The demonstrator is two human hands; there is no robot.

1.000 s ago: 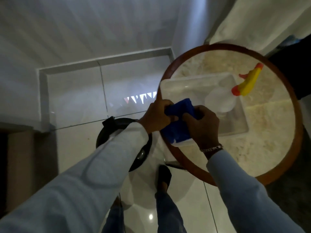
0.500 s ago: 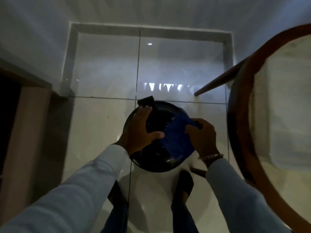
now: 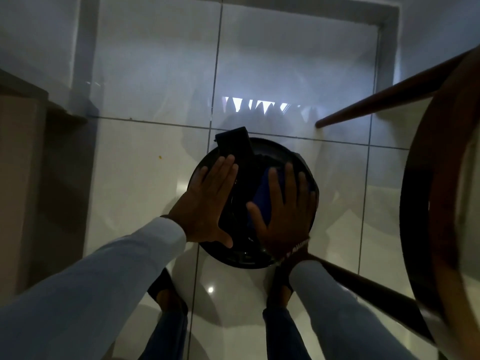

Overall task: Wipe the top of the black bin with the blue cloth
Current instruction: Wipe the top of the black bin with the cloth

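Observation:
A round black bin (image 3: pixel 275 152) stands on the white tiled floor right below me, seen from above, with a black tab (image 3: pixel 233 144) at its far left rim. My left hand (image 3: pixel 205 203) lies flat on the left half of the lid, fingers together, holding nothing. My right hand (image 3: pixel 283 211) presses flat on the right half with fingers spread. Under it lies the blue cloth (image 3: pixel 262 196), showing only between thumb and forefinger; the rest is hidden by the hand.
A round wooden table (image 3: pixel 431 193) with slanted legs (image 3: pixel 384 100) stands close on the right, one leg (image 3: pixel 363 284) passing by my right forearm. A brown wooden piece (image 3: pixel 20 178) and a wall edge are at the left. My feet (image 3: pixel 168 294) are just below the bin.
I turned from the table to the bin. Both hands, which held the blue cloth between them, now lie flat on the lid; the left hand has let go of the cloth.

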